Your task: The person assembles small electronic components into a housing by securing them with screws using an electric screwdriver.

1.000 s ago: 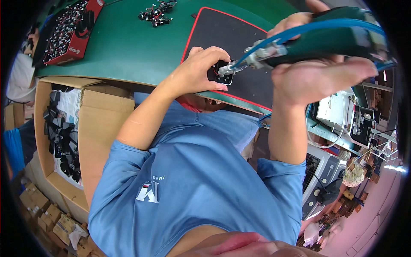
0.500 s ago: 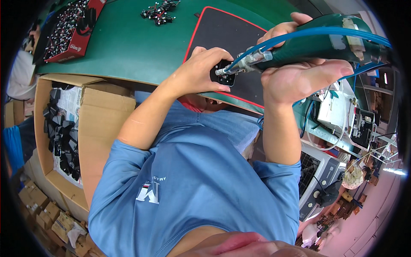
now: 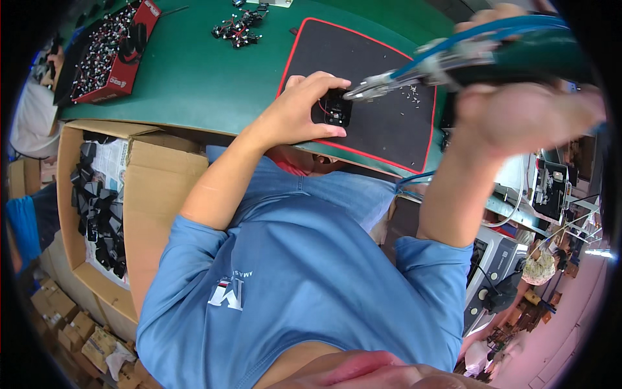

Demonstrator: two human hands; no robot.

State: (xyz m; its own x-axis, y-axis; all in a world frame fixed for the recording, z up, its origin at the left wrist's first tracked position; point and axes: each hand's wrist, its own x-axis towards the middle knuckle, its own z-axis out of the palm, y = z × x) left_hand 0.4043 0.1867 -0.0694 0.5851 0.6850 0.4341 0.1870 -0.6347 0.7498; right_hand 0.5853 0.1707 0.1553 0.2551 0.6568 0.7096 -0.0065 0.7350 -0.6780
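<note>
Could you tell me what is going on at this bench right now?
A person in a blue shirt is working at a green table. The left hand steadies a small black part on a black mat with a red edge. The right hand holds a powered screwdriver, its tip at the part. Loose screws lie on the mat.

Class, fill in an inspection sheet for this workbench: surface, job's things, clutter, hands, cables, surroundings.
Surface: green bench top with a black mat, red-edged.
Job's things: small black part on the mat; powered screwdriver, its tip at the part.
Clutter: loose screws on the mat; pile of small black parts; red tray of small pieces.
Hands: left hand steadies the part; right hand in a closed grip on the screwdriver.
Cables: blue hose along the screwdriver.
Surroundings: cardboard box of black parts at left; machines at right.
</note>
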